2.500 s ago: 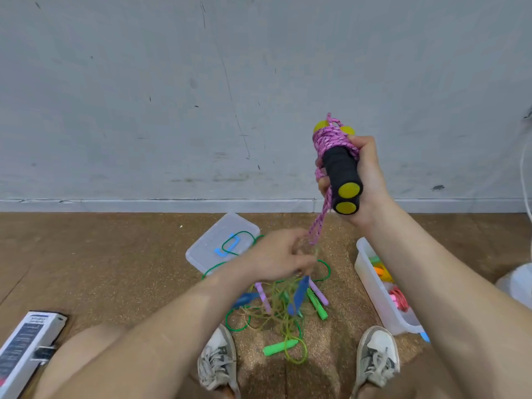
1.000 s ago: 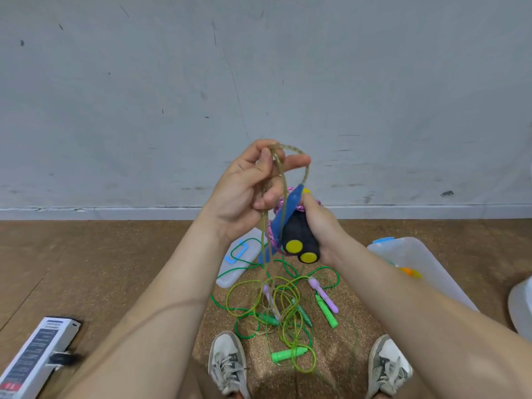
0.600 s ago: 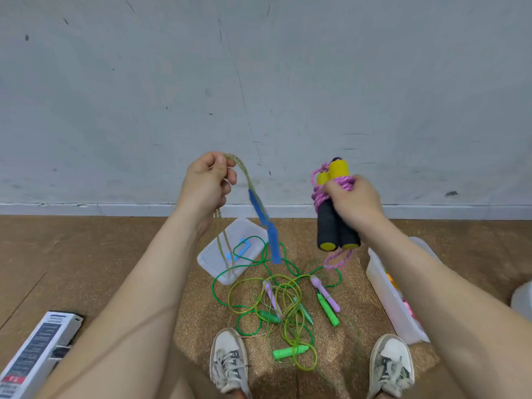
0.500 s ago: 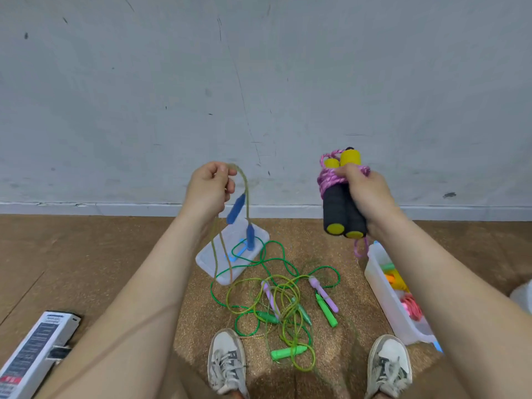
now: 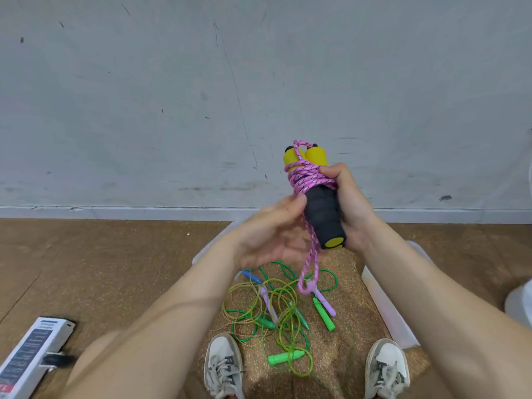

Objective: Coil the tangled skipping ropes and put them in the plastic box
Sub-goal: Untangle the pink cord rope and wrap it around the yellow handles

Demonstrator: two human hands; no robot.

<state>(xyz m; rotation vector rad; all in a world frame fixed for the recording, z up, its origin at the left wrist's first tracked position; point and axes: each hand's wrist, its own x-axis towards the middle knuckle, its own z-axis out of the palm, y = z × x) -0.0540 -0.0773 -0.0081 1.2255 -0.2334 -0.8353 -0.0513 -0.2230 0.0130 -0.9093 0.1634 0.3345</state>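
Pink rope (image 5: pixel 309 180) coiled on handles (image 5: pixel 324 217), right fingers (image 5: pixel 335 171) clamped round; left fingers (image 5: pixel 285 247) relaxed beside

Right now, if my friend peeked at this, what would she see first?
Probably the pink rope wound round two black handles with yellow ends, gripped by the right hand in the middle, in front of the grey wall, with the left hand against its side. Next, the bright tangle of green ropes on the brown floor, just ahead of the white shoes.
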